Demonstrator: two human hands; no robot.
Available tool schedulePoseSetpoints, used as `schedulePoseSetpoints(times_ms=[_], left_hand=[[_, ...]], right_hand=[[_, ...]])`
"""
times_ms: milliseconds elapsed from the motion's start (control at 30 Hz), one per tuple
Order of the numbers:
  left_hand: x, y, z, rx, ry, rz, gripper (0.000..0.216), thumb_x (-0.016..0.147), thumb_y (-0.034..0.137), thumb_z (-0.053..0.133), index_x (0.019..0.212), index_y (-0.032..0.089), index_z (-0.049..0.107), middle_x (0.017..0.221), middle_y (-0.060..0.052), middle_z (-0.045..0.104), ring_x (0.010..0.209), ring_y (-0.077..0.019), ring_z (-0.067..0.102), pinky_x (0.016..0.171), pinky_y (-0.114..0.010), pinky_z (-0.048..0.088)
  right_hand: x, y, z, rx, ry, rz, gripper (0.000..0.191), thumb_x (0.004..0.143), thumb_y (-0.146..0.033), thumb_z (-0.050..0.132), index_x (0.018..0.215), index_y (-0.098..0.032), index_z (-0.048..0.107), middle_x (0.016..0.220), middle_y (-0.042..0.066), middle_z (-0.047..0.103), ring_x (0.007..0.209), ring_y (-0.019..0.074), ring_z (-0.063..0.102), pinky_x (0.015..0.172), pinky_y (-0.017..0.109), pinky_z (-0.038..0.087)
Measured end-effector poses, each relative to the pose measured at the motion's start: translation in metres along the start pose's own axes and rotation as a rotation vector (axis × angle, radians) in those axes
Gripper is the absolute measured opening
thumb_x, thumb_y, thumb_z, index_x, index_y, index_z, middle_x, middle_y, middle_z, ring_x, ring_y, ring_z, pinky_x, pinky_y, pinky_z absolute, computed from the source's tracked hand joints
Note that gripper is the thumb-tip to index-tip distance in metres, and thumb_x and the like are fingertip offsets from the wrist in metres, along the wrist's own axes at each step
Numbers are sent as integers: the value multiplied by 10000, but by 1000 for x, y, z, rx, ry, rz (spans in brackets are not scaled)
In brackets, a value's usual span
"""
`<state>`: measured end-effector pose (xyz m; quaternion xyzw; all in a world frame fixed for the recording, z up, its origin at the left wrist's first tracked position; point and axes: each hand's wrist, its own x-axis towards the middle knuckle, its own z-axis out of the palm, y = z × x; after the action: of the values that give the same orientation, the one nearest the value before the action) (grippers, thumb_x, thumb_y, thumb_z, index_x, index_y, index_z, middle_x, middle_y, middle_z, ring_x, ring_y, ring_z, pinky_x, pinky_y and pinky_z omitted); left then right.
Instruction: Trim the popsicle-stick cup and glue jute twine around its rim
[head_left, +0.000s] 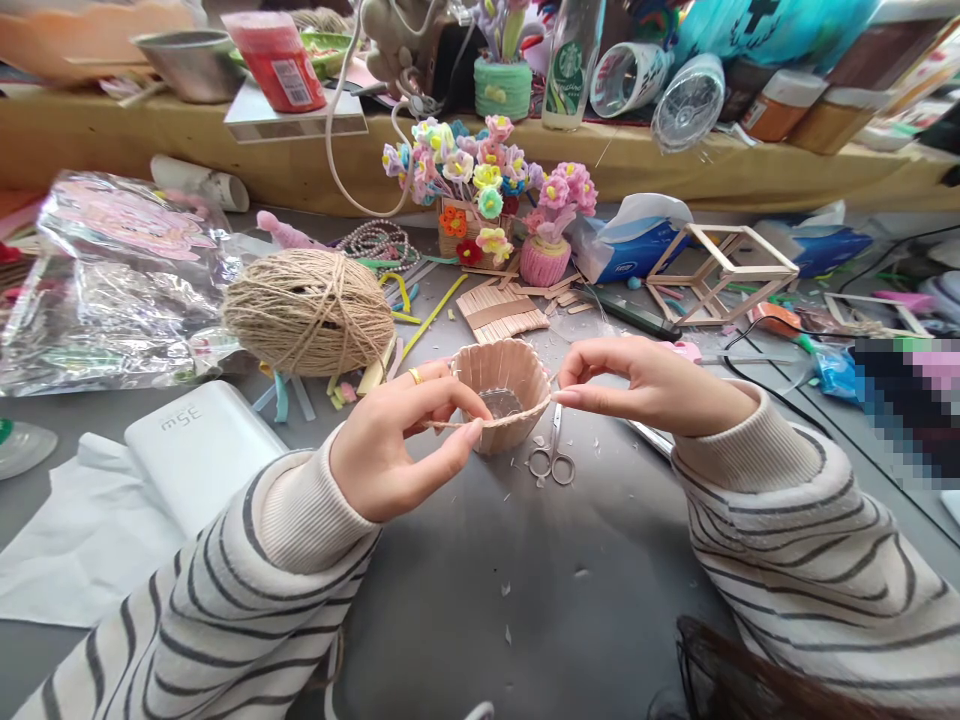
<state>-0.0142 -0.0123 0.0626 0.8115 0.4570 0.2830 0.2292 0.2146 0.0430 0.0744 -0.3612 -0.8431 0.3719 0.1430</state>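
A small cup of wooden sticks (504, 392) stands on the grey table (480, 600) between my hands. A strand of jute twine (517, 417) runs along its front rim. My left hand (397, 440) pinches the twine at the left side of the cup, a ring on one finger. My right hand (645, 385) pinches the other end of the twine at the right rim. Small scissors (553, 455) lie just in front of the cup, under the right hand.
A big ball of jute twine (307, 312) sits left of the cup, a white power bank (196, 445) on white paper nearer left. Pipe-cleaner flowers in pots (487, 195), a stick panel (501, 312), a tissue pack (630, 245) and a wooden frame (716, 270) lie behind.
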Motion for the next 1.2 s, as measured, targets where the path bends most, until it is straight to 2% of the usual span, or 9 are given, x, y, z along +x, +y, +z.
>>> schedulePoseSetpoints(times_ms=[367, 733, 933, 1067, 1200], left_hand=[[1, -7, 1, -36, 17, 88, 143, 785, 206, 479, 760, 141, 603, 621, 0, 473, 553, -98, 380, 537, -231, 345], [0, -10, 2, -81, -2, 123, 120, 807, 181, 473, 784, 157, 588, 654, 6, 549, 578, -96, 415, 540, -207, 358], [3, -16, 3, -20, 45, 162, 156, 831, 216, 448, 796, 149, 585, 692, -16, 564, 617, -100, 465, 563, -212, 380], [9, -18, 3, 46, 52, 97, 209, 832, 276, 435, 792, 133, 581, 663, -20, 527, 581, -105, 453, 564, -233, 386], [19, -19, 0, -72, 22, -15, 268, 810, 373, 437, 797, 133, 556, 662, -16, 511, 544, -101, 438, 517, -232, 374]], right_hand=[[0, 1, 0, -20, -5, -11, 270, 788, -436, 511, 719, -177, 543, 712, 7, 594, 670, 112, 525, 641, 228, 413], [0, 0, 0, 9, -8, -16, 263, 789, -427, 514, 716, -176, 543, 706, 2, 593, 665, 109, 526, 638, 220, 404], [2, 3, 3, 49, 22, -23, 280, 788, -430, 510, 707, -163, 541, 694, 5, 576, 662, 106, 517, 640, 224, 412], [5, 6, 6, 100, 36, -21, 275, 780, -418, 519, 703, -154, 538, 686, 4, 558, 649, 103, 505, 618, 224, 406], [9, 11, 12, 197, 112, 4, 280, 753, -434, 543, 709, -158, 532, 696, 4, 552, 652, 110, 506, 606, 236, 409]])
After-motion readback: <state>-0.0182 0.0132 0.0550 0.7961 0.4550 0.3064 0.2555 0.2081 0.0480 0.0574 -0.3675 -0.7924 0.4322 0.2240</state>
